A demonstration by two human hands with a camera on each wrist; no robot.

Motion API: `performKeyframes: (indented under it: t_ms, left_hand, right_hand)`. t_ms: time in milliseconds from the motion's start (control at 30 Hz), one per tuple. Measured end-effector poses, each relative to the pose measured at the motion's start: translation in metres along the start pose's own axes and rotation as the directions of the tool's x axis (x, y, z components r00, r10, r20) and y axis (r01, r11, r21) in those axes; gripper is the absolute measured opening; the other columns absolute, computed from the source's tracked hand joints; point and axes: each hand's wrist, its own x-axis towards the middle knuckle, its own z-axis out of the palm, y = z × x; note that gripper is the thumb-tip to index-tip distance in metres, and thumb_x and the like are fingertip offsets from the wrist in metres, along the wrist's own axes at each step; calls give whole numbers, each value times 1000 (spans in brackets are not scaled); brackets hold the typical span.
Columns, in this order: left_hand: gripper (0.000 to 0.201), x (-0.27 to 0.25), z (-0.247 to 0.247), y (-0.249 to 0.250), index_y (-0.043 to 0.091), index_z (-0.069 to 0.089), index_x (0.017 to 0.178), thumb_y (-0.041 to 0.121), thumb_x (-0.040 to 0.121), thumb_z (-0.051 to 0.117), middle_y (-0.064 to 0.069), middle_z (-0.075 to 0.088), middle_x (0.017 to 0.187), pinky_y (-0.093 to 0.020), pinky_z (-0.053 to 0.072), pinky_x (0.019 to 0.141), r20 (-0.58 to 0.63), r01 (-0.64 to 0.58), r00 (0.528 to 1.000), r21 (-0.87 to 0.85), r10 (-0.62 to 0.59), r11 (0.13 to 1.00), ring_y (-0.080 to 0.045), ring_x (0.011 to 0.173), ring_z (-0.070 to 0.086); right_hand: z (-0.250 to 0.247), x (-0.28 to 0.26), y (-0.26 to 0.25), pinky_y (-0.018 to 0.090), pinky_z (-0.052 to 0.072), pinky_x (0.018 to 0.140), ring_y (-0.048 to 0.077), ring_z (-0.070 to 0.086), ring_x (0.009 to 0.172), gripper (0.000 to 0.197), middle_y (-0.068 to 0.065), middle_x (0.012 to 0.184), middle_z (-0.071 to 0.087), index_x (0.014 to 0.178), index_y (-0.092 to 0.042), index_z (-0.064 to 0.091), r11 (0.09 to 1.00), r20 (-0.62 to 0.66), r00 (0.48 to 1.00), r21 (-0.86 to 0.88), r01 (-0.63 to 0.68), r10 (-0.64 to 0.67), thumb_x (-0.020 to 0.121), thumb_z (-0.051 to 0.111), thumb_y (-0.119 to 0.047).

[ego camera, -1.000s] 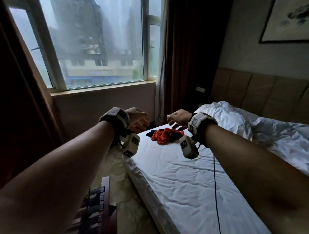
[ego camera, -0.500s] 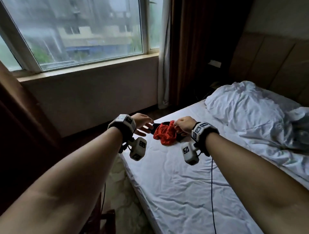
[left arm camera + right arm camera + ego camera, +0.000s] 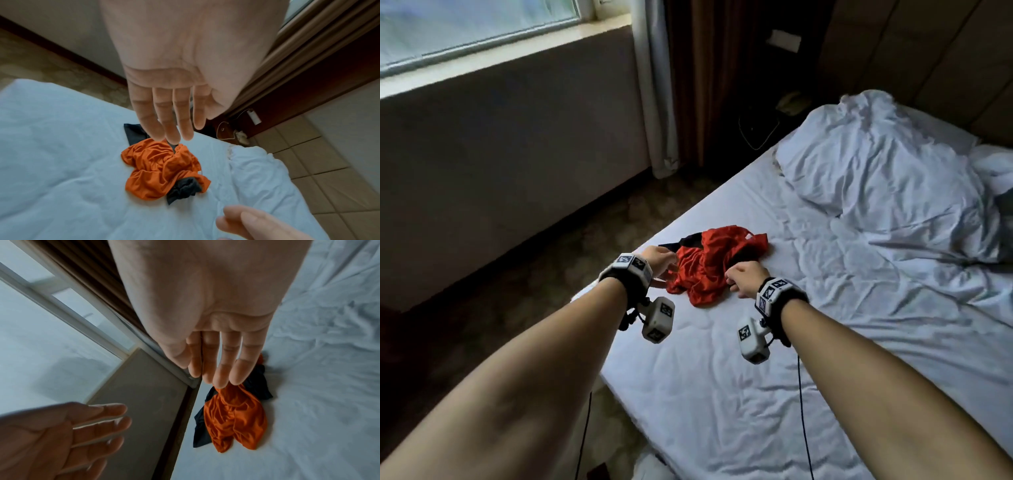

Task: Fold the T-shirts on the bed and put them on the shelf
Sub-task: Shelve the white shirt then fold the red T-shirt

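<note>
A crumpled orange T-shirt [image 3: 705,270] with black parts lies near the left edge of the white bed [image 3: 722,394]. My left hand [image 3: 661,262] reaches to its left side with straight fingers [image 3: 164,123] spread just over the cloth and holding nothing. At the shirt's near right edge is my right hand [image 3: 739,277], and in the right wrist view its fingertips [image 3: 222,379] meet a bunched point of the orange T-shirt [image 3: 232,415]. A grip there does not show. The left wrist view has a strip of sheet between the orange T-shirt [image 3: 162,168] and that hand.
A rumpled white duvet [image 3: 876,164] is heaped at the head of the bed. Patterned carpet [image 3: 585,233] runs between the bed and the wall under the window. A dark nightstand with a telephone [image 3: 791,102] stands in the corner by the curtain.
The view has tilted down and come closer to the bed. Both hands have dropped lower onto the shirt, the left now at its left side. The shirt lies more spread out.
</note>
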Motion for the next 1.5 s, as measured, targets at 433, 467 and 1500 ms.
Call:
performKeyframes:
  t_ms: [433, 467, 1500]
  left_hand:
    - [10, 270, 10, -80, 8, 63, 86, 8, 88, 53, -14, 60, 82, -41, 54, 75, 60, 252, 965, 71, -257, 965, -27, 77, 60]
    - [10, 286, 17, -89, 6, 63, 86, 11, 87, 54, -14, 59, 80, -43, 55, 78, 66, 256, 962, 103, -264, 961, -29, 78, 61]
    - [29, 300, 51, -48, 13, 59, 91, 25, 75, 80, -13, 64, 88, -49, 56, 85, 307, 141, 940, 56, -152, 988, -33, 86, 65]
  right_hand:
    - [93, 209, 51, 47, 58, 81, 28, 70, 89, 20, 5, 89, 71, 77, -28, 66, 955, 41, 955, -56, -290, 292, 88, 49, -23]
    - [97, 220, 56, 46, 57, 85, 28, 69, 94, 21, 5, 94, 70, 89, -28, 68, 950, 52, 949, -50, -309, 311, 88, 49, -21]
    - [86, 242, 37, 26, 55, 62, 20, 68, 77, 27, 0, 80, 67, 106, -19, 62, 985, 240, 960, 51, -164, 147, 82, 66, -7]
